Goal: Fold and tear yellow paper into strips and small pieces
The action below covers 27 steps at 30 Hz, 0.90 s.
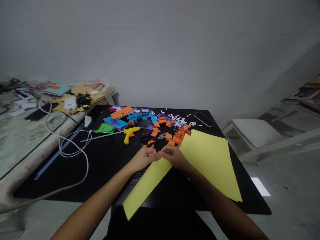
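Note:
A long yellow paper strip [146, 186] slants across the near part of the black table, its lower end reaching past the front edge. My left hand [144, 156] pinches at the strip's left long edge. My right hand [173, 156] crosses over the strip from the other side, fingers curled, its fingertips meeting those of the left hand. The exact grip of the fingertips is partly hidden. Just beyond the hands lie scissors [163, 135] and many folded orange paper pieces [178, 137]. Large yellow sheets [210, 160] are stacked beside my right forearm.
A yellow glue gun [128, 134] lies left of the scissors. Blue, green and purple folded papers [116, 122] and white scraps [178, 120] cover the back. A phone [204, 119] lies at the right rear. A white cable [86, 160] loops on the left; a white stool [256, 132] stands right.

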Motion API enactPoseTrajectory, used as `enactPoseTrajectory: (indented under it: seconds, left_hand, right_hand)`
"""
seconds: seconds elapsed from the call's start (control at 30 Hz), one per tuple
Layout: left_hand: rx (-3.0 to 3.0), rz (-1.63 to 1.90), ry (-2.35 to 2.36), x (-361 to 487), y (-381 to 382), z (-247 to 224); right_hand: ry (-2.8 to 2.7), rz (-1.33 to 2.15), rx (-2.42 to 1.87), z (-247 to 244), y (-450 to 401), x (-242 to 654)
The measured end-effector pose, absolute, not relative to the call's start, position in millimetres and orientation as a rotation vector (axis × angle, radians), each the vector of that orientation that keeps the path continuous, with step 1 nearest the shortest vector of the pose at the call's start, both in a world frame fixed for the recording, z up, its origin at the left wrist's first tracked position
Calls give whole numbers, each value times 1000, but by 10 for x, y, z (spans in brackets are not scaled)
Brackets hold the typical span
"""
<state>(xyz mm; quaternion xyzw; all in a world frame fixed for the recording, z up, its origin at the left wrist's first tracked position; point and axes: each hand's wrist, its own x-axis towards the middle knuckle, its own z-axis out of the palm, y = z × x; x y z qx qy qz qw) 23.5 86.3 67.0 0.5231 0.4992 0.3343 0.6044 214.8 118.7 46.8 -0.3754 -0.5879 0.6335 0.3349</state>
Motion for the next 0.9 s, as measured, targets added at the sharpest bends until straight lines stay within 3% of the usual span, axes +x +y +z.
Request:
enactPoseTrajectory:
  seconds: [0.17, 0.43, 0.57, 0.67, 0.9]
  left_hand:
    - [1258, 718, 1179, 61, 734, 778]
    - [1254, 713, 1262, -549, 642, 832]
    - [1191, 994, 1309, -637, 670, 862]
    - [1239, 948, 1252, -484, 754, 933]
    - [1372, 824, 1128, 52, 1010, 913]
  right_hand:
    - [-1487, 1478, -1038, 549, 1230, 2274]
    - [-1346, 1470, -1143, 647, 1304, 2649]
    - [-1659, 1777, -1051, 718, 1238, 2808]
    - [-1959, 1979, -891, 774, 1199, 2729]
    - [-1411, 1982, -865, 656, 1222, 2159]
